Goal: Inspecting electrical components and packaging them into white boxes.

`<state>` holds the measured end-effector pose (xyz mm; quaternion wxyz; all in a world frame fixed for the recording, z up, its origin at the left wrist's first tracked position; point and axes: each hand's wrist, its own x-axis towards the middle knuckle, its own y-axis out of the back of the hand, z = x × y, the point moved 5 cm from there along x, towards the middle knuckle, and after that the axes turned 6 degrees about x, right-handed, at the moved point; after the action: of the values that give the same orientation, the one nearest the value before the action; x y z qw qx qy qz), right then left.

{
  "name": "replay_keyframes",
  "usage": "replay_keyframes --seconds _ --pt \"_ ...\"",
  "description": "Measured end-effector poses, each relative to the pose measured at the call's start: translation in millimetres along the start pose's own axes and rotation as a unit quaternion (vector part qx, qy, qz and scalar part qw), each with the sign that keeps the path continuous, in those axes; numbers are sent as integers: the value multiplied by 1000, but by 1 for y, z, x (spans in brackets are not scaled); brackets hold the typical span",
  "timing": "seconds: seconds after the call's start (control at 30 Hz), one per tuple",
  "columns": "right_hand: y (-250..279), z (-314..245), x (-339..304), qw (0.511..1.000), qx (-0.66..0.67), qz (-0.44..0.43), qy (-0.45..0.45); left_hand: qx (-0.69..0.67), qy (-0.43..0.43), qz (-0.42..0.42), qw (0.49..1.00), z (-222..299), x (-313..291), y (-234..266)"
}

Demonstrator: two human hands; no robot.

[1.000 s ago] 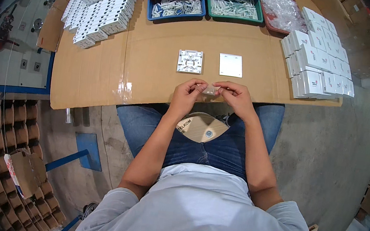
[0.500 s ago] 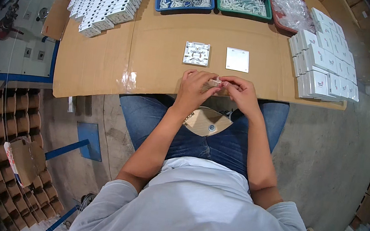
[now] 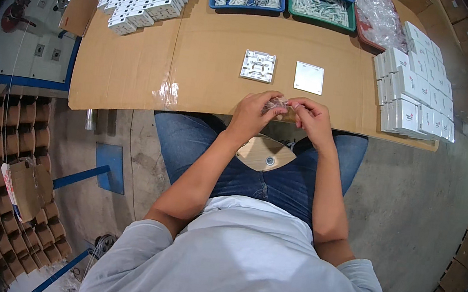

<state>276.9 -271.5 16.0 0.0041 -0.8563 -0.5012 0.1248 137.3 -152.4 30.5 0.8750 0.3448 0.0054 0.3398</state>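
Close to the table's near edge, my left hand point(image 3: 256, 114) is closed on a small clear plastic bag point(image 3: 275, 102). My right hand point(image 3: 314, 122) pinches the bag's right end, fingertips together. What the bag contains is too small to make out. Just beyond my hands lies a white square box base point(image 3: 258, 66), its moulded inside facing up. To its right is a flat white square cover plate point(image 3: 309, 77), apart from the base. Neither hand touches these two pieces.
Stacked white box pieces point(image 3: 149, 1) stand at the far left of the cardboard-covered table point(image 3: 212, 38). Blue point(image 3: 245, 8) and green point(image 3: 322, 21) trays of small parts line the back. A red tray holds clear bags point(image 3: 373, 14). White stacked boxes point(image 3: 419, 90) fill the right side.
My right hand has drawn slightly away from the left, and more of the clear bag shows between them. The tabletop things sit farther right in the picture as the view has shifted.
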Motion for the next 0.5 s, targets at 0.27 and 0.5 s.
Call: replay_keyframes --seconds 0.27,0.5 --pt "-2 -5 -2 999 -6 -11 -43 -77 15 -43 996 -1 1 -2" --pt "-3 -11 -1 998 -61 -26 17 -75 18 -85 993 -17 1 -9"
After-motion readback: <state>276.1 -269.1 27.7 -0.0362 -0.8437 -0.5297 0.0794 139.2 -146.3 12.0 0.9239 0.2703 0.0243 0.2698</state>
